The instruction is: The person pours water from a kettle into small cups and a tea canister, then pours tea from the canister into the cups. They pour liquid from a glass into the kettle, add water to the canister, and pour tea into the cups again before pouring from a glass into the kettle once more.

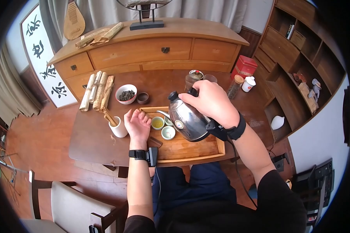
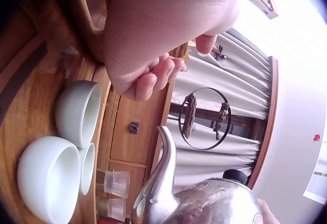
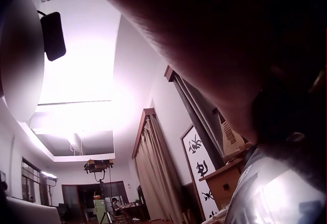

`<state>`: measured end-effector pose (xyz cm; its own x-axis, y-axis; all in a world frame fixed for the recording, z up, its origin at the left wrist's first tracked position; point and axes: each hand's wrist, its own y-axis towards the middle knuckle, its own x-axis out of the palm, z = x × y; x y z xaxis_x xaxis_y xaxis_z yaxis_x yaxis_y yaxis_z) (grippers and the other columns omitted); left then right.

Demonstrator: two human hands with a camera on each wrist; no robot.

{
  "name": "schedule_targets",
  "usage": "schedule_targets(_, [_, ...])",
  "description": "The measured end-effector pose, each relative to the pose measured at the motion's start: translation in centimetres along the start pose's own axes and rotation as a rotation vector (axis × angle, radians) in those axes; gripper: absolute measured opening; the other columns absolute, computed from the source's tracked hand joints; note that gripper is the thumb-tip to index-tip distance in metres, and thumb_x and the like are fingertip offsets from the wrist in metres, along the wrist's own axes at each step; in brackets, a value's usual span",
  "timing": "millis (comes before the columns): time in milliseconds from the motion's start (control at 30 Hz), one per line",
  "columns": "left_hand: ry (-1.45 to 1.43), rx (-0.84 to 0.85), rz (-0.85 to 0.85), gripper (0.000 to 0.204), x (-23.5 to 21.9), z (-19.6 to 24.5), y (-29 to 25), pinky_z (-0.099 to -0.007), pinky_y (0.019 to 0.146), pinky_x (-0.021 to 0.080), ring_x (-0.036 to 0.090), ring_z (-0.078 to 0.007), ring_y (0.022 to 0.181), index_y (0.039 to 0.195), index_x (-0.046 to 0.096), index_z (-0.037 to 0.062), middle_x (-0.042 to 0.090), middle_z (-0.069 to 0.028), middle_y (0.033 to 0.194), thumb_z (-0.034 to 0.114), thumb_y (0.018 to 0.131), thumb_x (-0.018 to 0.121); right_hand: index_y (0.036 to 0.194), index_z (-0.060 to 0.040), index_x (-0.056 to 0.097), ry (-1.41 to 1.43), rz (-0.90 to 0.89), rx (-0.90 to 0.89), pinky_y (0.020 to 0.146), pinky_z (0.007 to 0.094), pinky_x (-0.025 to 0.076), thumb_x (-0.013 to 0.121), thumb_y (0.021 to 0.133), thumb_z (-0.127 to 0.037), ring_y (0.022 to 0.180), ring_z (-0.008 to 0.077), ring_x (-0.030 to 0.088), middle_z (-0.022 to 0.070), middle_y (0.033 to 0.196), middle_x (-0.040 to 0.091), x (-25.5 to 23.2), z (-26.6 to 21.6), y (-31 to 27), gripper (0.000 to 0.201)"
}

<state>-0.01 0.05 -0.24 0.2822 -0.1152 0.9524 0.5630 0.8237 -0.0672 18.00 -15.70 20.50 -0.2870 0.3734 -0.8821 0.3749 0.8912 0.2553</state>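
My right hand (image 1: 216, 99) grips the black handle of a shiny steel kettle (image 1: 186, 120), held tilted over the wooden tea tray (image 1: 194, 157). Its slim spout (image 2: 164, 157) points left, close above the small teacups. One teacup (image 1: 158, 123) has yellowish liquid in it; a pale one (image 1: 168, 133) sits in front, and a third is partly hidden by the spout. At the tray's left side my left hand (image 1: 138, 124) hovers with palm turned up, fingers loosely curled around nothing. The right wrist view shows the kettle's bright body (image 3: 281, 193) below the dark hand.
Left of the tray stands a white holder (image 1: 119, 129) with wooden tools. Behind are a bowl of dark tea leaves (image 1: 126, 94), a small brown cup (image 1: 142, 98) and rolled bamboo scrolls (image 1: 97, 91). A corked jar (image 1: 235, 87), white lidded cup (image 1: 249, 84) and red tin (image 1: 244, 66) stand back right.
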Motion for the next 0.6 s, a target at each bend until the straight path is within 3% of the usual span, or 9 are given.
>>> schedule_targets(200, [0.005, -0.001, 0.007, 0.03, 0.3, 0.0, -0.2, -0.0295, 0.059, 0.035, 0.04, -0.0144, 0.062, 0.085, 0.056, 0.0121, 0.043, 0.001, 0.068, 0.041, 0.092, 0.056, 0.087, 0.0048, 0.071, -0.025, -0.011, 0.024, 0.072, 0.0442, 0.056, 0.074, 0.08, -0.041, 0.078, 0.0382, 0.07, 0.0238, 0.079, 0.069, -0.4, 1.1, -1.3, 0.046])
schedule_targets(400, [0.012, -0.001, 0.003, 0.029, 0.3, 0.0, -0.2, -0.0296, 0.059, 0.035, 0.041, -0.0144, 0.062, 0.085, 0.056, 0.0121, 0.043, 0.001, 0.068, 0.04, 0.092, 0.056, 0.083, 0.0048, 0.07, -0.138, 0.008, -0.081, 0.07, 0.0447, 0.056, 0.072, 0.083, -0.035, 0.076, 0.0384, 0.069, 0.0243, 0.076, 0.068, 0.5, 1.4, -1.2, 0.04])
schedule_targets(600, [0.009, -0.01, -0.011, 0.032, -0.1, 0.0, 0.0, -0.0297, 0.061, 0.034, 0.039, -0.0151, 0.063, 0.087, 0.057, 0.0102, 0.042, 0.0, 0.069, 0.042, 0.092, 0.057, 0.079, 0.005, 0.07, -0.2, -0.095, -0.094, 0.069, 0.0466, 0.057, 0.07, 0.085, -0.036, 0.075, 0.0392, 0.069, 0.0245, 0.075, 0.068, 0.6, 0.6, -0.1, 0.042])
